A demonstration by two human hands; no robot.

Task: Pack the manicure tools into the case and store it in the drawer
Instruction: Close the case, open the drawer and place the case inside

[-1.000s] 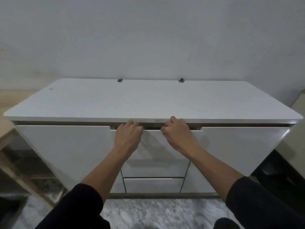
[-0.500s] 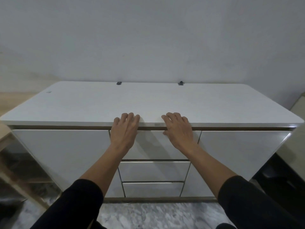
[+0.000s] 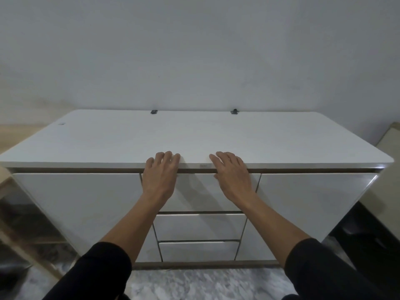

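A white cabinet stands in front of me with three stacked drawers in its middle. The top drawer (image 3: pixel 200 192) is pushed in flush with the cabinet front. My left hand (image 3: pixel 159 175) lies flat against the drawer's upper left, fingers spread over the countertop edge. My right hand (image 3: pixel 232 174) rests the same way on its upper right. Neither hand holds anything. No manicure case or tools are visible.
The white countertop (image 3: pixel 194 135) carries only two small black clips (image 3: pixel 154 111) (image 3: pixel 234 111) at its back edge against the wall. Two lower drawers (image 3: pixel 200 227) are shut. A wooden shelf frame (image 3: pixel 13 215) stands at the left; marble floor lies below.
The top drawer, slightly open a second ago with my fingers hooked over its upper edge, has been pushed shut. My hands now lie flat against its front.
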